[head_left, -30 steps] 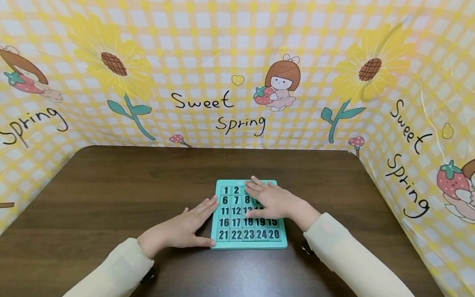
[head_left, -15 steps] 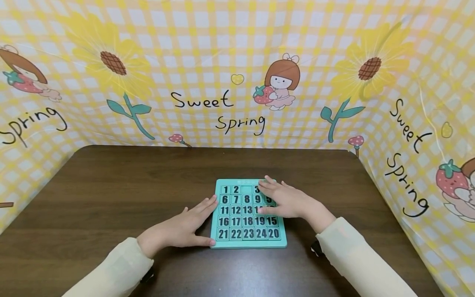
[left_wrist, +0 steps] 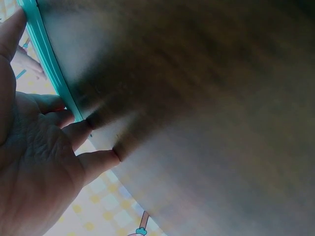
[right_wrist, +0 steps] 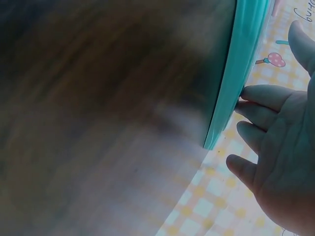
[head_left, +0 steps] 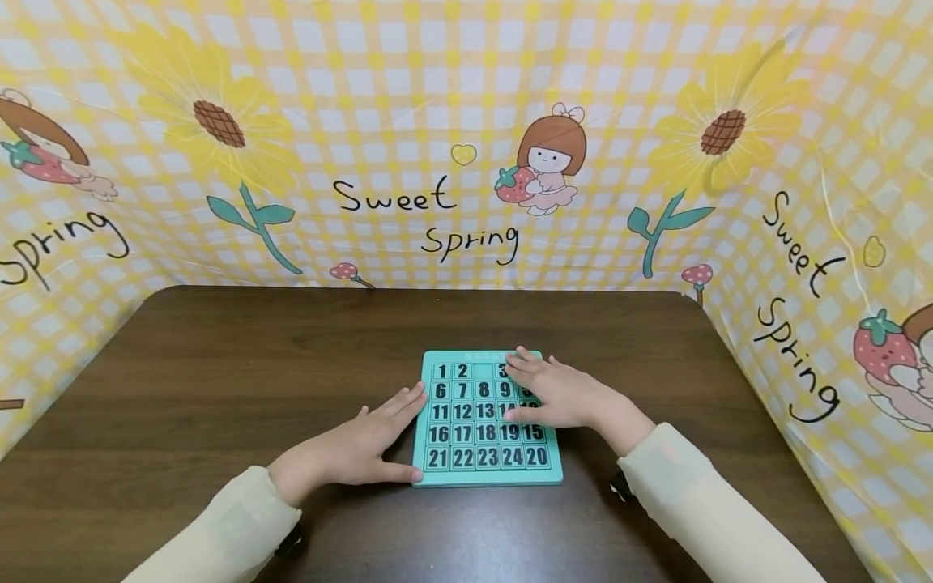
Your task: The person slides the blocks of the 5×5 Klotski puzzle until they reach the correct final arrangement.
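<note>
A teal number slide puzzle (head_left: pixel 488 478) lies flat on the dark wooden table. Its top row reads 1, 2, a vacant slot (head_left: pixel 483 371), then a 3 tile (head_left: pixel 502 371) partly under fingertips. My left hand (head_left: pixel 353 449) spreads along the puzzle's left edge, thumb at the lower left corner. The left wrist view shows those fingers right at the teal side (left_wrist: pixel 51 64). My right hand (head_left: pixel 568 394) is over the upper right of the board, fingers extended, hiding the top right tiles. From the right wrist, the right hand (right_wrist: pixel 280 128) shows relaxed, separated fingers beside the teal edge (right_wrist: pixel 234 73).
The brown table (head_left: pixel 255 348) has rounded far corners. A yellow checked cloth (head_left: pixel 394 105) printed with flowers and "Sweet Spring" rises behind it and along both sides. Pale sleeves (head_left: pixel 219 518) cover both forearms.
My right hand has shifted right across the puzzle's top, uncovering the vacant slot and part of the 3 tile, and has since stayed almost still. My left hand keeps its place.
</note>
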A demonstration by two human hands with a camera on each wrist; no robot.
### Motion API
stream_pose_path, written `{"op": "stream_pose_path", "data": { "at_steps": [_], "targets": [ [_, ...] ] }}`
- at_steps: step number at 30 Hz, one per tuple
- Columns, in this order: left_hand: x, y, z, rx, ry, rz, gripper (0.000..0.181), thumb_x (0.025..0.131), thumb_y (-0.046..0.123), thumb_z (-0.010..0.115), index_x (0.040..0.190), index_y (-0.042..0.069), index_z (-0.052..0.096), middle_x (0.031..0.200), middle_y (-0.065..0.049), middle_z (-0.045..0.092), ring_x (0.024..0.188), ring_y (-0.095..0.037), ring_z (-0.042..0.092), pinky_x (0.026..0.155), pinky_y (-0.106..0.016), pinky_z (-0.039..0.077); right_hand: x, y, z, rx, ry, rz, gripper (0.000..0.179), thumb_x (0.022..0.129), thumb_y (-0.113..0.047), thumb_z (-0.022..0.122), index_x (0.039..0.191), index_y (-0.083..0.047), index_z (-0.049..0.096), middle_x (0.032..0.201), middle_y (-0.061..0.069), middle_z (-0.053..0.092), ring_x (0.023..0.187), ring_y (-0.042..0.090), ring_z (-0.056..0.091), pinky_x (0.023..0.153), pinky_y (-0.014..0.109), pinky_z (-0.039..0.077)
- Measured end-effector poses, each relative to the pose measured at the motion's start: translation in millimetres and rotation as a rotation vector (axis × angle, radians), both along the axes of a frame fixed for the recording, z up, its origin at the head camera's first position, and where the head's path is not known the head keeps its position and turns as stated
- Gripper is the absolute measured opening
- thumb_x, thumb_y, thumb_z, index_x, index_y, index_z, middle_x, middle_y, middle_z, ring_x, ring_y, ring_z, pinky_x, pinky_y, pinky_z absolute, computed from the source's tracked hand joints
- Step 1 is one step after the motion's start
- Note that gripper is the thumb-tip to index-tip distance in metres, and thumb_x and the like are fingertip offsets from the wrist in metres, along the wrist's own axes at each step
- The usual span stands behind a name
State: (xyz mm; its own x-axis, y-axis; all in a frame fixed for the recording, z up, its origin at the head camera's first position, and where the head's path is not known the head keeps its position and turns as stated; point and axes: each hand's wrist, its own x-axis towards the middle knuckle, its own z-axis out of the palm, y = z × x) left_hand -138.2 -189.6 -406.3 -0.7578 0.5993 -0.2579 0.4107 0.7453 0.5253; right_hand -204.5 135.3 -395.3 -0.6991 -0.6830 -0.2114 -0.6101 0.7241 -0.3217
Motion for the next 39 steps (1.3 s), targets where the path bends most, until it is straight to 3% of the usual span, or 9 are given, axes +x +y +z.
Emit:
{"op": "stream_pose_path", "data": {
  "at_steps": [12, 23, 29, 39],
  "targets": [
    [-0.3, 0.5, 1.5, 0.003, -0.011, 0.006, 0.103, 0.088, 0.058, 0.066, 0.161, 0.011, 0.011, 0.169, -0.004, 0.001, 0.156, -0.032, 0.006, 0.108, -0.079, 0.013, -2.9, -14.0, 2.7, 0.042, 0.006, 0.042, 0.085, 0.096, -0.062, 0.049, 0.157, -0.007, 0.028, 0.167, 0.009, 0.014, 0.156, 0.026, 0.005, 0.121, 0.060, 0.016],
    [-0.2, 0.3, -0.3, 0.001, -0.009, 0.006, 0.104, 0.088, 0.060, 0.065, 0.161, 0.012, 0.010, 0.169, -0.003, 0.001, 0.156, -0.032, 0.006, 0.109, -0.078, 0.014, -2.6, -30.7, 3.4, 0.085, -0.025, 0.024, 0.089, 0.095, -0.066, 0.049, 0.158, -0.009, 0.022, 0.168, 0.005, 0.010, 0.156, 0.023, 0.001, 0.123, 0.057, 0.013],
    [0.0, 0.7, 0.5, 0.009, -0.007, -0.002, 0.103, 0.088, 0.059, 0.065, 0.161, 0.012, 0.010, 0.169, -0.004, 0.001, 0.156, -0.033, 0.006, 0.108, -0.079, 0.013, -0.9, -15.4, 4.8, 0.020, -0.075, -0.022, 0.087, 0.096, -0.064, 0.049, 0.158, -0.008, 0.024, 0.168, 0.007, 0.012, 0.156, 0.027, 0.001, 0.123, 0.058, 0.011],
    [0.4, -0.6, 1.5, 0.015, -0.005, -0.005, 0.103, 0.088, 0.059, 0.065, 0.161, 0.011, 0.009, 0.169, -0.005, 0.001, 0.156, -0.033, 0.006, 0.108, -0.079, 0.013, 3.3, 10.9, 15.5, -0.096, -0.198, -0.175, 0.086, 0.096, -0.054, 0.057, 0.157, -0.004, 0.024, 0.168, 0.010, 0.014, 0.156, 0.032, 0.001, 0.121, 0.062, 0.012]
  ]
}}
